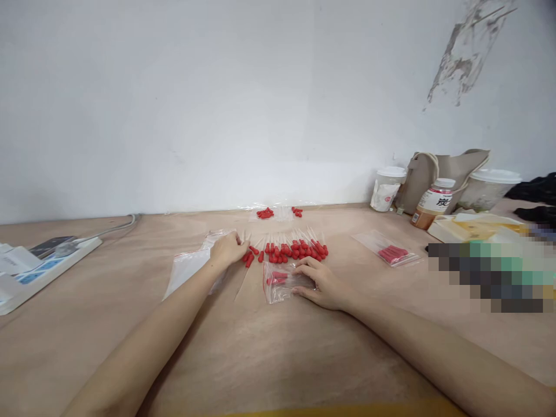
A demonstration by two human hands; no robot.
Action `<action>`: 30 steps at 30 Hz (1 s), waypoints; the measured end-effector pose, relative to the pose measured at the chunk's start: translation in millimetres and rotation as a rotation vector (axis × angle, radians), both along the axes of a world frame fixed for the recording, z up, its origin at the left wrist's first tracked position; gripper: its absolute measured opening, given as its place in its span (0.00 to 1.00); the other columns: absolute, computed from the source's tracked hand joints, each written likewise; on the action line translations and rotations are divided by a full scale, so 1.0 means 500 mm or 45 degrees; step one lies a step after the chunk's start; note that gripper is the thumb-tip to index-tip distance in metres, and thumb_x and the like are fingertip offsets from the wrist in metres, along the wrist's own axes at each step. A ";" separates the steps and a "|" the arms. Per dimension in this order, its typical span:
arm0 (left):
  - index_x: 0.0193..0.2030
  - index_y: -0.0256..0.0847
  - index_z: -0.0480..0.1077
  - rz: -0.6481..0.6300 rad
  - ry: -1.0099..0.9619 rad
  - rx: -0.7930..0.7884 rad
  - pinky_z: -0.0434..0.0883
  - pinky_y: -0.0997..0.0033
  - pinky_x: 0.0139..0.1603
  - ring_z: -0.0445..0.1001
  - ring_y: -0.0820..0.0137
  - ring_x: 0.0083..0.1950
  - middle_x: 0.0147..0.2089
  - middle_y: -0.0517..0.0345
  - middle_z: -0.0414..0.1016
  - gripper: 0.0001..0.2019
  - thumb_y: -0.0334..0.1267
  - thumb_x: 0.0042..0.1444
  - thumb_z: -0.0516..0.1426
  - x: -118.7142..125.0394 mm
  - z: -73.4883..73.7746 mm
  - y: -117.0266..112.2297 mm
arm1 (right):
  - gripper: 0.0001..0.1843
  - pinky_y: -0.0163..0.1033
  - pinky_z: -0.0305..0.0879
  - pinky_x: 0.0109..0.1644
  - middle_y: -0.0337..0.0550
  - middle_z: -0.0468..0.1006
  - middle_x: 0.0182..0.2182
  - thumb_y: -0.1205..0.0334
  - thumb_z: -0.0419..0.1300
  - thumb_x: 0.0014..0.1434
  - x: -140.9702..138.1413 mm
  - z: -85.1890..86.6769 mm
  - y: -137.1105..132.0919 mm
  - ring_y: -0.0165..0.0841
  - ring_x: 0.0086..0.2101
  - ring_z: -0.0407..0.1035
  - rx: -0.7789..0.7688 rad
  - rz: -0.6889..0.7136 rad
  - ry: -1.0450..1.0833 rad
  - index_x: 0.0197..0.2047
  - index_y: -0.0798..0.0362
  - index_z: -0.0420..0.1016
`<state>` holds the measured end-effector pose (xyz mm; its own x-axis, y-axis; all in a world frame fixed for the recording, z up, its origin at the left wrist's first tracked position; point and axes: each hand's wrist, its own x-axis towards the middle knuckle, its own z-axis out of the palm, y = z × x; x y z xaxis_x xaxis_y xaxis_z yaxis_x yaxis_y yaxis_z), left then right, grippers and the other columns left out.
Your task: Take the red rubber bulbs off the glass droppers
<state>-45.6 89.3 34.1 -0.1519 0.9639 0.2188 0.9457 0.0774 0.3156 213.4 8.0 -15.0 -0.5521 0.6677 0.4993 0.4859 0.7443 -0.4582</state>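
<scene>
A row of droppers with red bulbs and thin clear stems [282, 252] lies across the middle of the table, stems pointing to the wall. At its left end, my left hand [228, 250] has its fingers drawn together at the stems of a few red-bulbed pieces. My right hand [325, 284] grips the right end of a clear zip bag [274, 294], thumb and fingers on its plastic. A few red bulbs [277, 278] show inside that bag. Under and beside my left wrist lie flat plastic bags [186, 272].
Against the wall lie more red bulbs [264, 214] in clear plastic. Another filled bag [393, 253] is on the right. Cups [386, 191], a drink bottle [432, 204] and a grey bag [417, 179] stand at back right. A power strip [52, 272] lies on the left.
</scene>
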 end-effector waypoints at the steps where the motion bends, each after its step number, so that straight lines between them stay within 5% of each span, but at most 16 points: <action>1: 0.27 0.41 0.64 -0.011 0.005 0.004 0.60 0.71 0.30 0.71 0.63 0.36 0.32 0.53 0.74 0.13 0.49 0.47 0.52 -0.003 0.000 -0.002 | 0.17 0.42 0.61 0.49 0.47 0.64 0.43 0.56 0.58 0.52 0.000 0.000 0.000 0.34 0.44 0.63 0.001 0.001 0.000 0.45 0.52 0.67; 13: 0.19 0.39 0.63 -0.145 -0.012 0.024 0.58 0.74 0.25 0.68 0.70 0.27 0.23 0.58 0.70 0.13 0.45 0.46 0.53 -0.029 -0.006 -0.014 | 0.16 0.43 0.63 0.48 0.47 0.65 0.43 0.55 0.58 0.53 0.002 0.001 0.000 0.34 0.43 0.63 0.008 0.002 -0.009 0.44 0.51 0.67; 23: 0.14 0.40 0.61 -0.107 -0.005 -0.037 0.55 0.74 0.23 0.66 0.70 0.23 0.16 0.60 0.64 0.13 0.42 0.44 0.52 -0.035 -0.002 -0.040 | 0.16 0.43 0.62 0.48 0.47 0.64 0.43 0.55 0.58 0.53 0.002 -0.001 0.001 0.34 0.43 0.63 -0.007 0.006 -0.008 0.45 0.51 0.67; 30: 0.25 0.40 0.64 -0.008 -0.026 0.013 0.59 0.74 0.26 0.70 0.67 0.31 0.26 0.57 0.72 0.11 0.46 0.45 0.53 -0.040 -0.006 -0.010 | 0.16 0.43 0.63 0.48 0.47 0.65 0.43 0.55 0.58 0.53 0.002 0.000 0.001 0.35 0.43 0.64 0.018 0.002 -0.003 0.44 0.51 0.68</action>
<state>-65.8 84.4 31.2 -0.1504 0.9626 0.2253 0.9396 0.0683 0.3354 214.4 8.5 -15.0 -0.5544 0.6597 0.5074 0.4854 0.7515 -0.4467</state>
